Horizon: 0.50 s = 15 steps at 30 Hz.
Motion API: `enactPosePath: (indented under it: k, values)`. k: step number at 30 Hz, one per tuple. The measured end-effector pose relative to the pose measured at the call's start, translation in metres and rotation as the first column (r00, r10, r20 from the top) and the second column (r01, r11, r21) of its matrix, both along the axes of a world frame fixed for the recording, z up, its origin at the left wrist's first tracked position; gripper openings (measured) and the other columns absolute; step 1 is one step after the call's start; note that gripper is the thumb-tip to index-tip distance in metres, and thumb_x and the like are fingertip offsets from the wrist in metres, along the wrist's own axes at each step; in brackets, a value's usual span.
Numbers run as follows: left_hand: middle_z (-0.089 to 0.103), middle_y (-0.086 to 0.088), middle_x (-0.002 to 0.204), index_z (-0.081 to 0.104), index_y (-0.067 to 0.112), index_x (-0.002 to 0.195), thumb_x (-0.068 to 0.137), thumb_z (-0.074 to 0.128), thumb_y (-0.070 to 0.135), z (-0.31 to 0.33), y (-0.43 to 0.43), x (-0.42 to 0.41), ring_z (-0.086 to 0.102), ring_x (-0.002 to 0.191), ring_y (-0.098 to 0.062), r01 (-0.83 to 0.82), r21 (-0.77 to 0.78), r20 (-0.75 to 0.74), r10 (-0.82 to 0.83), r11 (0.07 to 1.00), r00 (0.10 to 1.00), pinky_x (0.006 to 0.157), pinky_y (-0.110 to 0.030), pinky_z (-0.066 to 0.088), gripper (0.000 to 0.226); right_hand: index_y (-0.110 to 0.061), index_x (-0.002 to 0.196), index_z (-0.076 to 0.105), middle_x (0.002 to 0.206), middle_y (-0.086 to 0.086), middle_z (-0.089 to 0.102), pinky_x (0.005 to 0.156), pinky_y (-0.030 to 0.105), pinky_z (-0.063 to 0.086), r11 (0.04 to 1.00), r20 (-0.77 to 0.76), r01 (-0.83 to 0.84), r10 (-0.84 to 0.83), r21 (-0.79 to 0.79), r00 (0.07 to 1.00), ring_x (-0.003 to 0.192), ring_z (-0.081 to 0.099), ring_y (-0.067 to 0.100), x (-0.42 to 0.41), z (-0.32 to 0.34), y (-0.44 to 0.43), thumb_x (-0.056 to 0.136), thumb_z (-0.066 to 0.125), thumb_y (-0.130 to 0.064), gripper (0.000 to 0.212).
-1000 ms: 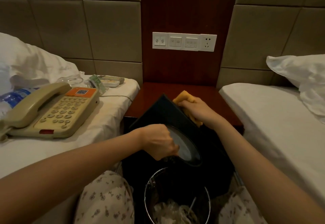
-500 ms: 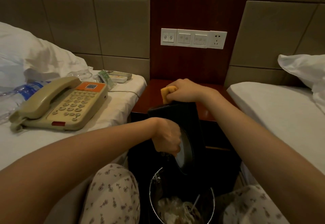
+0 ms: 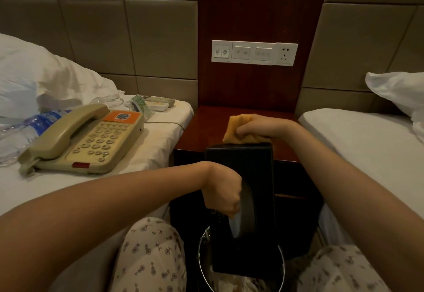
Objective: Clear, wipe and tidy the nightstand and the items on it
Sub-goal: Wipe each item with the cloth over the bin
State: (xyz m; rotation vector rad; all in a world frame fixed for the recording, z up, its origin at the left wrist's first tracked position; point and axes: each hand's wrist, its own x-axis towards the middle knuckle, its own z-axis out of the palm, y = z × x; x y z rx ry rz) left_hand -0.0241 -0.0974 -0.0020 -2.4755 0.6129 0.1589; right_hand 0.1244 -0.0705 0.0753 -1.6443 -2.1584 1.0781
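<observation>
- The telephone (image 3: 87, 140) is lying on the left bed (image 3: 165, 154) beside a water bottle (image 3: 29, 126) and remote controls (image 3: 159, 104), so a soft sheet is carrying the cleared items. In my judgement, a knock from the left forearm could be sending them sliding.
- The left hand (image 3: 223, 194) is gripping the black tissue box (image 3: 259, 172), fingers curled into its oval opening. It is holding the box on end in front of the nightstand, directly above the waste bin (image 3: 201, 249).
- With only that one-sided grip, the box could be slipping down into the bin, especially as the wiping is pushing on it from above.
- The right hand (image 3: 259, 127) is clenching a yellow cloth (image 3: 238, 128) and pressing it on the box's top end. Too hard a stroke could be twisting the box out of the left fingers.
- The nightstand (image 3: 206, 131) is showing a dark red, glossy wooden top between the two beds, just behind the box.
- Above it a white switch panel (image 3: 254, 53) is sitting on a wooden strip, with padded wall panels on either side.
- The right bed (image 3: 367, 144) is carrying a white pillow (image 3: 394, 89).
</observation>
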Motion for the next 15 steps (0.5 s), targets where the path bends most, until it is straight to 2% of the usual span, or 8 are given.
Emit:
enactPosePath:
  k: [2,4,6,8,10,12,14,15]
  values:
    - [0.051,0.006,0.039,0.064,0.013,0.053,0.067,0.083,0.019,-0.001,-0.002,0.001,0.043,0.031,-0.011,0.043,-0.056,0.009,-0.043,0.997,0.999,0.045,-0.017,0.016,0.024,-0.015,0.12,0.045,0.107,0.009,0.054,0.08,0.033,0.045,0.994,-0.141,0.062,-0.074,-0.085,0.987,0.093,0.056,0.023,0.018,-0.004,-0.004,0.09,0.052,-0.024,0.032]
    - [0.049,0.004,0.038,0.062,0.012,0.051,0.075,0.074,0.015,-0.001,-0.001,0.002,0.042,0.03,-0.012,0.058,-0.102,0.041,-0.054,0.993,0.998,0.045,-0.018,0.017,0.027,-0.015,0.105,0.052,0.095,0.008,0.058,0.072,0.031,0.045,0.976,-0.263,0.157,-0.193,-0.151,0.945,0.083,0.057,0.021,0.029,-0.017,-0.008,0.088,0.053,-0.025,0.02]
    - [0.048,0.004,0.037,0.059,0.012,0.049,0.084,0.053,0.017,-0.002,0.0,0.002,0.043,0.029,-0.012,0.065,-0.141,0.089,-0.053,0.988,0.995,0.044,-0.018,0.016,0.036,-0.011,0.098,0.056,0.084,0.007,0.061,0.068,0.03,0.046,0.938,-0.407,0.226,-0.32,-0.263,0.856,0.073,0.058,0.018,0.034,-0.036,-0.009,0.083,0.059,-0.027,0.022]
    - [0.048,0.004,0.037,0.057,0.012,0.049,0.085,0.05,0.019,0.0,-0.004,0.003,0.042,0.029,-0.012,0.072,-0.138,0.105,-0.058,0.988,0.993,0.044,-0.018,0.016,0.037,-0.008,0.098,0.058,0.078,0.006,0.063,0.064,0.027,0.046,0.911,-0.551,0.204,-0.383,-0.359,0.741,0.065,0.058,0.016,0.03,-0.05,-0.009,0.076,0.064,-0.028,0.03]
    - [0.047,0.005,0.038,0.056,0.013,0.05,0.084,0.056,0.018,0.002,-0.007,0.003,0.04,0.03,-0.011,0.085,-0.122,0.109,-0.072,0.989,0.991,0.043,-0.018,0.017,0.035,-0.006,0.088,0.057,0.073,0.005,0.059,0.055,0.021,0.045,0.902,-0.555,0.248,-0.416,-0.355,0.72,0.059,0.055,0.012,0.023,-0.057,-0.013,0.085,0.058,-0.021,0.015]
    - [0.045,0.005,0.037,0.054,0.014,0.049,0.087,0.048,0.019,0.007,-0.008,0.003,0.04,0.029,-0.011,0.088,-0.094,0.151,-0.074,0.992,0.986,0.042,-0.019,0.017,0.039,-0.006,0.067,0.055,0.064,0.004,0.051,0.041,0.014,0.042,0.899,-0.466,0.267,-0.413,-0.347,0.783,0.054,0.048,0.009,0.018,-0.071,-0.026,0.095,0.048,-0.011,0.03]
    - [0.044,0.004,0.036,0.053,0.015,0.048,0.087,0.044,0.021,0.016,-0.008,0.003,0.039,0.029,-0.011,0.074,-0.081,0.215,-0.055,0.994,0.975,0.041,-0.018,0.016,0.04,-0.011,0.041,0.057,0.052,0.003,0.05,0.034,0.011,0.039,0.917,-0.538,0.135,-0.333,-0.375,0.774,0.04,0.049,0.006,0.016,-0.091,-0.038,0.077,0.075,-0.012,0.04]
    - [0.044,0.004,0.036,0.053,0.015,0.047,0.086,0.044,0.021,0.019,-0.008,0.001,0.038,0.029,-0.01,0.071,-0.073,0.237,-0.052,0.995,0.97,0.041,-0.018,0.016,0.04,-0.015,0.033,0.057,0.047,0.002,0.051,0.033,0.013,0.039,0.925,-0.635,0.017,-0.274,-0.379,0.723,0.034,0.048,0.004,0.012,-0.095,-0.047,0.049,0.093,-0.021,0.039]
